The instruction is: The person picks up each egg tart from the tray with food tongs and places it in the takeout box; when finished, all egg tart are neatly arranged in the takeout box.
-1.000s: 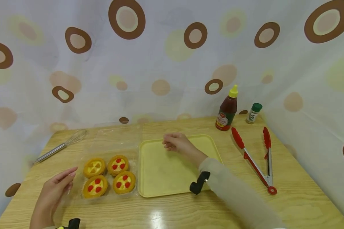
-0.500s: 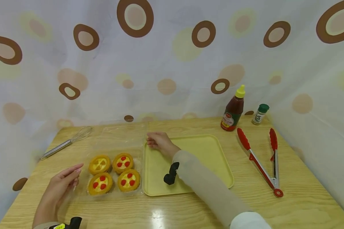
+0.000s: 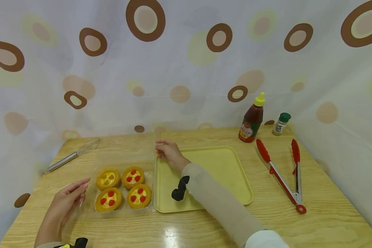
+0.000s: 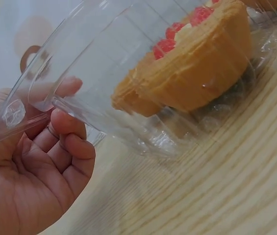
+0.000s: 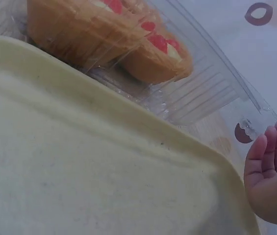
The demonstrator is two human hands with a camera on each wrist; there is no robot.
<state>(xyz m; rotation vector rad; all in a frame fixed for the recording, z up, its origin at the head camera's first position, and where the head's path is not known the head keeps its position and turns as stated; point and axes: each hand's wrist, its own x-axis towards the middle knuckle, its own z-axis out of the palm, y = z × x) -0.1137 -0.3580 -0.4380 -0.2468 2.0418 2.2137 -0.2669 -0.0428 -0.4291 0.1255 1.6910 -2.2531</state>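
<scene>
A clear plastic container [image 4: 104,93] holds several round tarts, most topped with red pieces; one tart [image 3: 107,178] has no red on it. Its hinged clear lid [image 3: 121,146] lies folded back behind the tarts. At the container's left side, my left hand [image 3: 63,205] pinches the rim, with the index finger seen through the plastic in the left wrist view. My right hand [image 3: 171,155] reaches over the far left corner of a yellow tray [image 3: 210,172]. Its fingertips pinch the right edge of the lid, as the right wrist view shows.
A whisk [image 3: 72,155] lies at the back left. On the right are red-tipped tongs [image 3: 280,175], spread apart. Behind them stand a sauce bottle [image 3: 251,122] with a yellow cap and a small green-capped shaker [image 3: 281,124]. A patterned curtain [image 3: 179,69] backs the table.
My right hand has moved left from above the tray to the lid's right edge and taken hold of it. The lid's right side has risen slightly. My left hand stays at the container.
</scene>
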